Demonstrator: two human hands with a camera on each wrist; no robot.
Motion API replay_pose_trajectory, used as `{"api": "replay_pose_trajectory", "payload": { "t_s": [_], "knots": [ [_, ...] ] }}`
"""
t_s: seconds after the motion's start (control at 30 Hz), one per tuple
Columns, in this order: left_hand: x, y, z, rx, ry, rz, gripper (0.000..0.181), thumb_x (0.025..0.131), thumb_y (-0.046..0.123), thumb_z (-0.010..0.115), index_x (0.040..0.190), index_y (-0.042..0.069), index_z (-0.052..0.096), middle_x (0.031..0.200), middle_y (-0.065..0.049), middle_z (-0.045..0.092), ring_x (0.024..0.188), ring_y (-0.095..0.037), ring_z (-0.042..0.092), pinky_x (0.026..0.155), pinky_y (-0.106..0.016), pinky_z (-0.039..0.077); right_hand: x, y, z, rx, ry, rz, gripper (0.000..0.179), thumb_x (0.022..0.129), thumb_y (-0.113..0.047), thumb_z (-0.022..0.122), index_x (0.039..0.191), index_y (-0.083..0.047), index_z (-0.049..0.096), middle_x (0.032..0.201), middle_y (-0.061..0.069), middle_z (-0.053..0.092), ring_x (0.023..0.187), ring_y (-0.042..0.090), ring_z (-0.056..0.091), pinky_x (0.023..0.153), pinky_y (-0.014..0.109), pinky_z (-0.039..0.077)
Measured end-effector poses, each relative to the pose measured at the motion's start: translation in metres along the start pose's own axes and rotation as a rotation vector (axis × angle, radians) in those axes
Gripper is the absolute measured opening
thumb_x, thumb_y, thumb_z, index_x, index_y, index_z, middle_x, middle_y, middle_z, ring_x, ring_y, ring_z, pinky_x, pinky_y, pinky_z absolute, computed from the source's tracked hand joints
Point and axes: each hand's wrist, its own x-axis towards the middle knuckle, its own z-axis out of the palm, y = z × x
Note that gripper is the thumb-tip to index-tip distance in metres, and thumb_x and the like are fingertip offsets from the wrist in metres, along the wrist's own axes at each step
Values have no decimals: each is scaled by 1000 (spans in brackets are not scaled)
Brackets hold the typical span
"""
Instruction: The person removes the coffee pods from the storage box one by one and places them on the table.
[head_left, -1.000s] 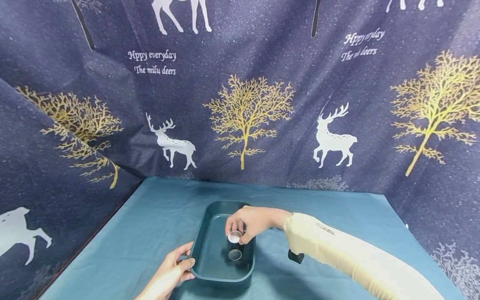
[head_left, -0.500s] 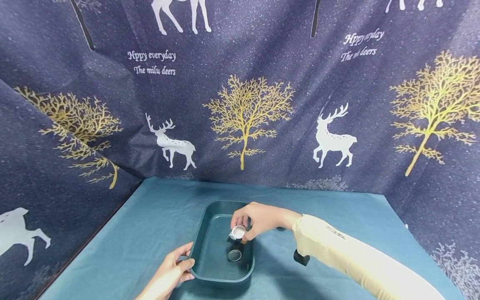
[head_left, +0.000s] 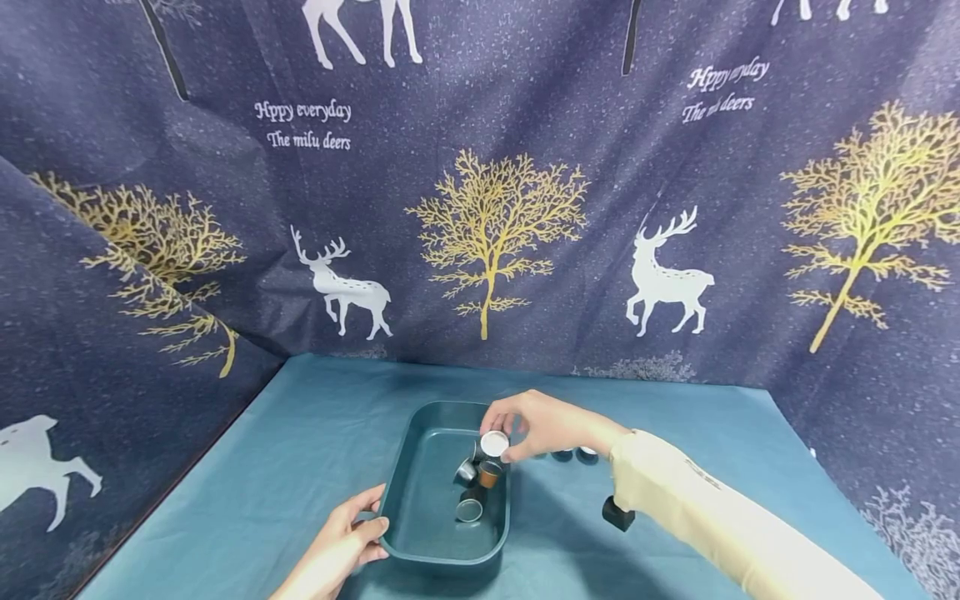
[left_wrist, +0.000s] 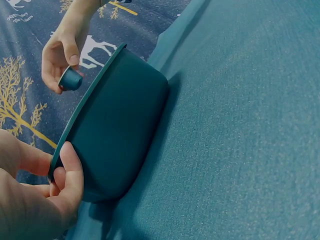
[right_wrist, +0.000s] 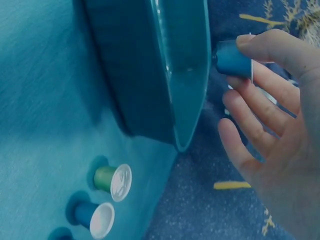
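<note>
Blue coffee capsule is hanging just above the teal tray, by its right wall, right of centre in the lower head frame; no contact with the tray is showing. Right hand is pinching its side between thumb and a fingertip, the other fingers fanning loosely apart. Left hand is gripping the tray's left rim, thumb and fingers closing on it from both sides.

From my end, I'm judging the capsule as very light, with a thin, stiffish shell that's probably denting under a hard squeeze. Lid is looking like foil, so I'm rating it the fragile part. Smooth tapering sides are likely making it slip toward the narrow end, while the flange is giving fingertips a stop. I'm favouring a soft pinch across the sidewall, tucked under the flange, staying off the lid.

Inside the tray, right half, a silver capsule, an orange capsule and a dark capsule are lying. Lower left of the right-wrist frame, a green capsule and a second blue capsule are sitting lid-up on teal cloth.
</note>
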Motion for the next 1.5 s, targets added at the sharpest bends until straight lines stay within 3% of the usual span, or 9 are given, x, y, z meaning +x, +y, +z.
{"api": "replay_pose_trajectory", "payload": {
  "t_s": [0.1, 0.3, 0.63, 0.87, 1.07, 1.27, 1.5],
  "knots": [
    [0, 0, 0, -2, 0, 2, 59, 101, 9, 45, 152, -11, 22, 117, -16, 42, 95, -20, 66, 79, -35, 53, -7, 3, -5, 23, 28, 23, 35, 82, -17, 79, 114, -25, 68, 101, -8, 68, 95, 20, 62, 83, 37, 54],
    [0, 0, 0, -8, -2, 7, 58, 101, 8, 44, 151, -11, 23, 116, -15, 45, 96, -21, 67, 79, -35, 54, -20, 18, -14, 7, 84, 68, 37, 83, -18, 77, 118, -22, 67, 102, -8, 69, 94, 13, 63, 83, 35, 55],
    [0, -1, 0, -17, -5, 9, 58, 101, 8, 44, 151, -12, 22, 116, -15, 44, 98, -21, 67, 80, -36, 55, -43, 45, -20, 7, 169, 93, 35, 83, -20, 76, 117, -19, 68, 100, -4, 69, 92, 11, 63, 82, 46, 56],
    [0, -3, -1, -24, -22, 26, 59, 102, 8, 44, 152, -11, 21, 118, -16, 45, 102, -22, 67, 82, -37, 55, -62, 65, -23, 7, 229, 149, 32, 84, -19, 75, 115, -22, 68, 99, -5, 68, 92, 10, 63, 80, 34, 56],
    [0, -4, -2, -26, -33, 30, 58, 102, 8, 44, 152, -11, 21, 117, -15, 47, 103, -22, 67, 83, -38, 55, -78, 84, -26, 7, 265, 174, 32, 84, -19, 76, 115, -17, 68, 98, 1, 69, 91, 14, 64, 77, 25, 55],
    [0, -3, -1, -27, -26, 34, 58, 102, 8, 43, 152, -11, 21, 117, -15, 46, 101, -21, 67, 82, -37, 55, -92, 102, -27, -3, 302, 220, 32, 84, -17, 76, 116, -15, 68, 98, 1, 69, 89, 9, 64, 77, 27, 56],
    [0, -3, 0, -25, 3, 32, 58, 101, 7, 45, 151, -11, 23, 115, -14, 43, 97, -20, 66, 79, -35, 54, -106, 114, -24, 25, 316, 209, 31, 84, -14, 75, 114, -10, 67, 96, 7, 70, 84, 6, 63, 76, 26, 57]
  ]
}}
